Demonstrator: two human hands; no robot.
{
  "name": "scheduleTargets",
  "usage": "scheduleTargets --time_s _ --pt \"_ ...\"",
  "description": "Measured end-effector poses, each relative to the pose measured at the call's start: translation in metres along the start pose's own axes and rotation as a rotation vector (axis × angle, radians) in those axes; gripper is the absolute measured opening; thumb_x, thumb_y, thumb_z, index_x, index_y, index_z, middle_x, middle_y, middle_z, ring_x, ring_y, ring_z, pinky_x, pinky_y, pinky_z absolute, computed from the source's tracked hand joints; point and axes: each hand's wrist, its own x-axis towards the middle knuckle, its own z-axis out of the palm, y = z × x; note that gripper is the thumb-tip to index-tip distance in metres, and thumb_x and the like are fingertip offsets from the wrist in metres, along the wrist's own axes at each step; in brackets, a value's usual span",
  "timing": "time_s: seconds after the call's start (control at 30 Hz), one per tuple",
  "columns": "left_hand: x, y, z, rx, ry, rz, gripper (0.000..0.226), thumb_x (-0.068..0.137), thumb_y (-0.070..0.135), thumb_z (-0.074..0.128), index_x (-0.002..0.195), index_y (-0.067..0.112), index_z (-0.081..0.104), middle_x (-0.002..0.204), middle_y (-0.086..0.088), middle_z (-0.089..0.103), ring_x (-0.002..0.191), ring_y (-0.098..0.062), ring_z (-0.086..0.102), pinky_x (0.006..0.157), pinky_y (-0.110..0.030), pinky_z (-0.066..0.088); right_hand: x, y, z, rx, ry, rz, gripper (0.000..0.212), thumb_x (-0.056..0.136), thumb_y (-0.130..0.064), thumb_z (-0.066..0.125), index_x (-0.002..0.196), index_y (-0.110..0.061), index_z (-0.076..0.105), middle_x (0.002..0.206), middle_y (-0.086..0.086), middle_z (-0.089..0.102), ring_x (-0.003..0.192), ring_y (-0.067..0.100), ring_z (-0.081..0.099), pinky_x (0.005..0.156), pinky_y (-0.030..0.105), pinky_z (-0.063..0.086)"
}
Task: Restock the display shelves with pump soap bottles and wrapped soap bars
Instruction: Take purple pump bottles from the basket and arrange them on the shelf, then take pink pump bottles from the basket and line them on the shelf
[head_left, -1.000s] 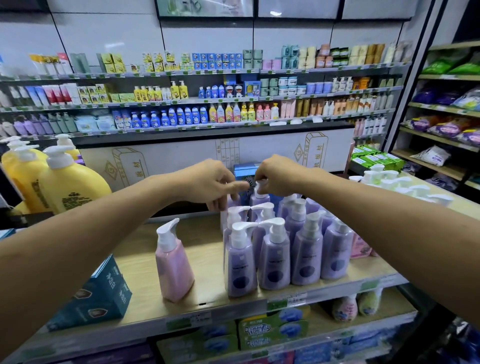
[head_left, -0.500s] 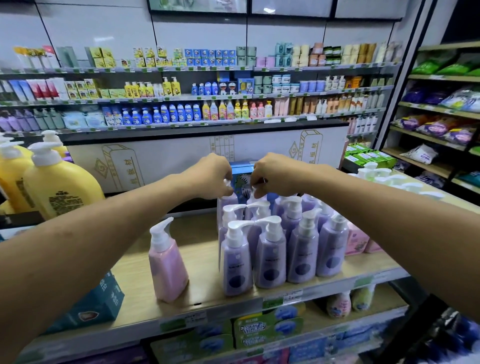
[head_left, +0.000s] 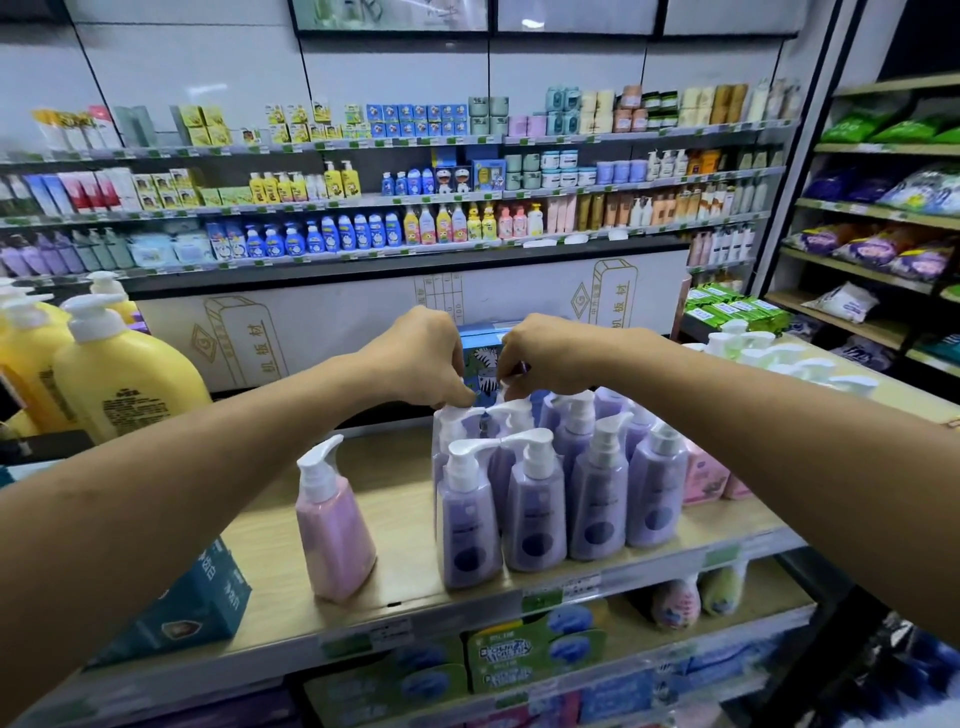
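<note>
At the back of the shelf (head_left: 395, 467), left hand (head_left: 415, 358) and right hand (head_left: 545, 358) meet — fingers (head_left: 447, 387) curled, pinching pump heads on the rear purple pump bottles (head_left: 597, 499).

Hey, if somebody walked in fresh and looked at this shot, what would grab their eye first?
Two bare arms come in from the bottom corners, and the left hand and right hand meet, fingers curled, over the rear pump heads of a block of purple pump bottles on the wooden shelf. A lone pink pump bottle stands apart to their left. Big yellow pump bottles loom at the far left edge.
</note>
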Motion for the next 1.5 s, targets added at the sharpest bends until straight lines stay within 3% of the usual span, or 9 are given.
scheduleTargets --time_s 0.3,0.4,0.7,0.83,0.93,1.17,1.3,1.4,1.5 --pt "0.004 -0.007 0.001 0.021 -0.069 -0.001 0.02 0.086 0.031 0.07 0.076 0.014 0.073 0.07 0.004 0.067 0.059 -0.007 0.061 0.053 -0.023 0.052 -0.001 0.002 0.004 0.036 -0.033 0.019 0.026 0.097 -0.037 0.06 0.08 -0.017 0.064 0.086 0.006 0.063 0.08 0.026 0.054 0.065 0.03 0.04" --pt "0.007 -0.008 -0.003 0.098 -0.028 0.036 0.02 0.086 0.038 0.07 0.077 0.02 0.072 0.069 0.008 0.065 0.064 -0.011 0.061 0.052 -0.024 0.045 -0.004 -0.004 0.002 0.043 0.022 0.003 0.023 0.095 -0.039 0.061 0.101 -0.019 0.071 0.098 0.003 0.067 0.087 0.023 0.058 0.071 0.032 0.045" --pt "-0.018 0.045 -0.031 -0.181 0.293 0.188 0.01 0.08 0.03 0.076 0.087 0.023 0.074 0.071 0.007 0.071 0.064 -0.007 0.068 0.067 -0.036 0.06 -0.091 -0.015 -0.024 0.221 0.58 0.024 0.027 0.092 -0.035 0.066 0.111 -0.018 0.072 0.102 0.0 0.071 0.091 0.015 0.062 0.078 0.031 0.048" --pt "-0.079 0.115 -0.013 -0.429 0.429 0.235 0.015 0.082 0.038 0.073 0.095 0.031 0.072 0.076 0.011 0.071 0.064 -0.006 0.067 0.063 -0.028 0.057 -0.207 -0.013 0.018 0.532 0.927 -0.007 0.013 0.09 -0.018 0.071 0.097 -0.007 0.076 0.084 0.002 0.073 0.074 0.012 0.067 0.071 0.034 0.054" --pt "-0.138 0.166 0.057 -0.656 0.368 0.237 0.013 0.086 0.04 0.069 0.096 0.032 0.071 0.079 0.006 0.071 0.063 -0.017 0.066 0.059 -0.029 0.054 -0.288 -0.007 0.092 0.787 0.97 -0.006 0.009 0.091 -0.015 0.071 0.094 -0.007 0.075 0.078 0.0 0.073 0.071 0.014 0.069 0.066 0.034 0.055" --pt "-0.268 0.24 0.4 -0.838 -0.27 -0.335 0.004 0.088 0.018 0.072 0.088 0.022 0.071 0.068 0.007 0.067 0.057 -0.001 0.058 0.058 -0.014 0.045 -0.411 0.008 0.397 1.217 0.536 0.596 0.014 0.089 -0.016 0.071 0.079 -0.026 0.074 0.068 -0.007 0.07 0.062 0.012 0.065 0.063 0.034 0.054" --pt "-0.35 0.255 0.586 -0.848 -0.642 -0.73 0.012 0.087 0.004 0.07 0.086 0.016 0.067 0.065 -0.001 0.061 0.051 -0.009 0.053 0.058 -0.025 0.044 -0.469 -0.012 0.586 1.287 0.132 1.034 0.019 0.086 -0.014 0.073 0.073 -0.027 0.072 0.069 -0.008 0.07 0.065 0.009 0.062 0.071 0.039 0.053" --pt "-0.403 0.253 0.687 -0.782 -0.778 -0.895 0.02 0.086 0.009 0.072 0.078 0.024 0.061 0.081 -0.007 0.066 0.068 -0.02 0.058 0.068 -0.032 0.048 -0.501 -0.042 0.69 1.276 -0.12 1.177 0.018 0.083 -0.017 0.075 0.069 -0.027 0.071 0.074 -0.002 0.073 0.07 0.014 0.065 0.07 0.036 0.051" --pt "-0.433 0.234 0.778 -0.687 -0.841 -0.938 0.024 0.083 0.016 0.075 0.104 0.022 0.066 0.098 -0.004 0.072 0.083 -0.02 0.064 0.082 -0.034 0.054 -0.498 -0.065 0.791 1.224 -0.311 1.211 0.007 0.083 -0.016 0.072 0.082 -0.022 0.076 0.078 0.003 0.072 0.077 0.024 0.068 0.071 0.034 0.052"
